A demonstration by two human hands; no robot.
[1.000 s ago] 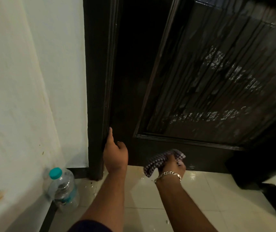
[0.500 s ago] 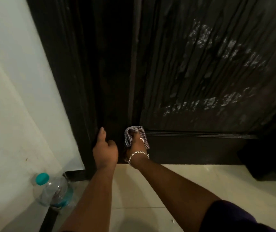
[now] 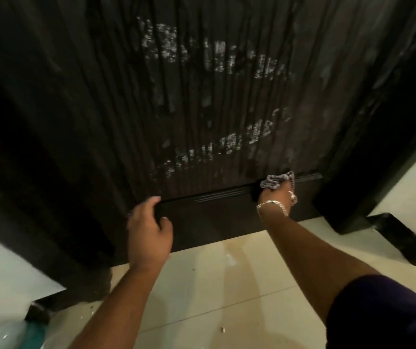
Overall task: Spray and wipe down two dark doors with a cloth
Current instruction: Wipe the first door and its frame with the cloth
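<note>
Door (image 3: 227, 96) fills the far view, ribbed panel streaked wet. Cloth (image 3: 276, 182) bunched in right hand (image 3: 276, 200), pressed to the moulding ledge at the panel's lower right, likely clearing runoff. Left hand (image 3: 149, 230) loosely curled, empty, at the door's lower left, probably steadying it. Bottle (image 3: 7, 336) near left on floor (image 3: 227, 285); contents unclear.

Dark door (image 3: 201, 96): glossy, vertically ribbed panel, streaked with pale patches of spray; horizontal moulding near the bottom, plain rail below. Checked cloth (image 3: 276, 182): bunched up, pressed on the moulding at the panel's lower right corner, gripped by the right hand (image 3: 277, 200).
</note>
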